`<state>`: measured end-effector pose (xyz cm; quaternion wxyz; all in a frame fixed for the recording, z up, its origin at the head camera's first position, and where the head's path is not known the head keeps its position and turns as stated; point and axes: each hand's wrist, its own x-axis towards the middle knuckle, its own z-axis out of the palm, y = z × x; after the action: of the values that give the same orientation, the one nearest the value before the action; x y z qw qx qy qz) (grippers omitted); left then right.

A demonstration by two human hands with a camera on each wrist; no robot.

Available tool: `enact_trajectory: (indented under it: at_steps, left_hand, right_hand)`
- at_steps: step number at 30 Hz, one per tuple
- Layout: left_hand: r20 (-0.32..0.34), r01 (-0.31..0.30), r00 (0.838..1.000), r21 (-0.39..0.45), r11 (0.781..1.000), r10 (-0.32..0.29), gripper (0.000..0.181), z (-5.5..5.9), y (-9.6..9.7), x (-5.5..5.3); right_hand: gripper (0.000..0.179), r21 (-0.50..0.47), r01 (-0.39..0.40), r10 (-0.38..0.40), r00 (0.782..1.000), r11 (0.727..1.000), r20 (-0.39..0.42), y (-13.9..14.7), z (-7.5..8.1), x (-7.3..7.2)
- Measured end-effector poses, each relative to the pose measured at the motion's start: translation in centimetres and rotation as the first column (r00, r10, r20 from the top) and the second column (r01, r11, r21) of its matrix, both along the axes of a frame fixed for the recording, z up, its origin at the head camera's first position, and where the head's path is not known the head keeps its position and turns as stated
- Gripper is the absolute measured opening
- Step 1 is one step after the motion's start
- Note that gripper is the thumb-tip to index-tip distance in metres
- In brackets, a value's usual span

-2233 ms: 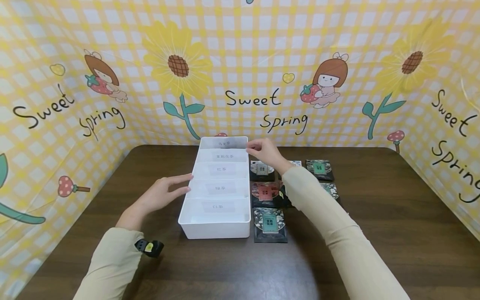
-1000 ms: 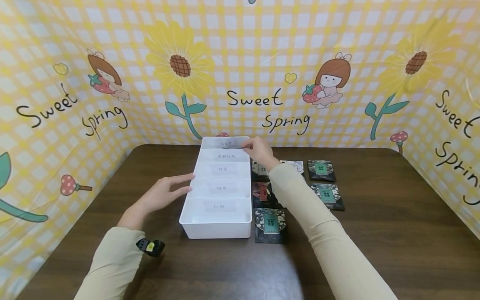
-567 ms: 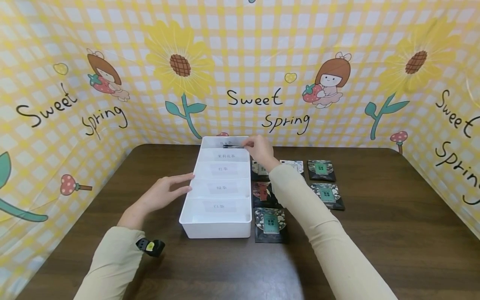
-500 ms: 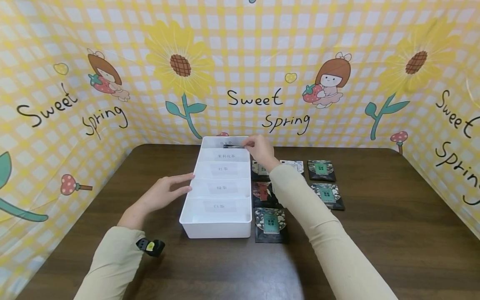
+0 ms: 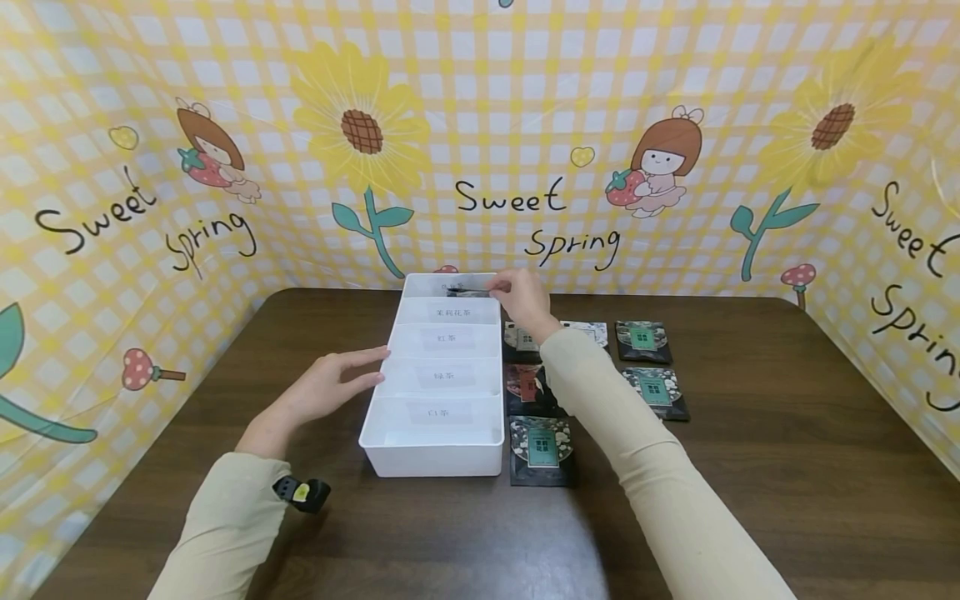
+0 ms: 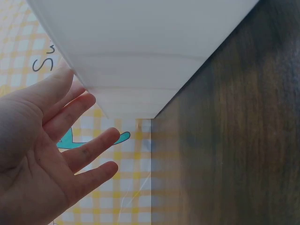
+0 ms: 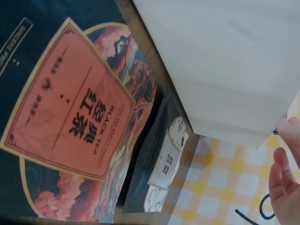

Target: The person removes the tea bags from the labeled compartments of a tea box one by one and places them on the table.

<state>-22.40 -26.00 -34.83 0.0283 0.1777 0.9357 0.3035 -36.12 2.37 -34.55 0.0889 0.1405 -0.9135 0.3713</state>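
A long white divided box point(image 5: 431, 460) stands on the table, with a paper label in each compartment. My left hand point(image 5: 326, 385) rests its fingertips on the box's left rim; in the left wrist view the left hand's fingers point(image 6: 89, 152) are spread beside the wall. At the far right corner, my right hand point(image 5: 521, 298) pinches a dark tea sachet point(image 5: 468, 292), of which only a thin upper edge shows in the farthest compartment. The right wrist view catches only part of the right hand point(image 7: 287, 173) at its edge, by the box rim.
Several tea sachets lie right of the box: a red black-tea sachet point(image 7: 70, 108), a white-labelled one point(image 7: 164, 164), and green-labelled ones point(image 5: 542, 450), point(image 5: 654, 392), point(image 5: 642, 340). My right forearm covers part of them. A checked cloth point(image 5: 480, 125) hangs behind the brown table point(image 5: 787, 458).
My right hand has moved slightly left, over the rim of the farthest compartment. The sachet's dark edge has come into clearer view there. My left hand has stayed on the box.
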Motion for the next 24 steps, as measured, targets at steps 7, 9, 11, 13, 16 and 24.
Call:
enact_trajectory:
  at_steps: [7,9,11,13,16,24]
  left_hand:
    - [0.002,0.000,1.000,0.002,1.000,0.000,0.048,0.02,0.06,0.05]
    - [0.002,-0.001,1.000,0.002,1.000,0.001,0.048,0.04,0.08,0.08]
    - [0.002,-0.001,1.000,0.001,1.000,0.001,0.048,0.05,0.08,0.08]
    - [0.000,-0.002,1.000,0.000,1.000,0.002,0.048,0.07,0.08,0.08]
    - [0.000,-0.002,1.000,0.000,1.000,0.002,0.047,0.10,0.07,0.08]
    - [0.003,-0.001,1.000,0.003,1.000,0.001,0.047,0.04,0.03,0.08]
  right_hand:
    - [0.017,0.053,0.008,-0.008,1.000,0.999,-0.013,-0.20,0.05,-0.13]
    - [0.018,0.068,0.011,-0.010,1.000,0.998,-0.016,-0.23,0.08,-0.14]
    - [0.018,0.075,0.010,-0.009,1.000,0.997,-0.021,-0.26,0.12,-0.11]
    - [0.018,0.082,0.010,-0.008,1.000,0.997,-0.029,-0.25,0.12,-0.08]
    - [0.019,0.083,0.009,-0.006,0.999,0.997,-0.039,-0.21,0.07,-0.06]
    - [0.020,0.042,-0.008,0.009,1.000,0.999,-0.022,-0.04,0.30,-0.02]
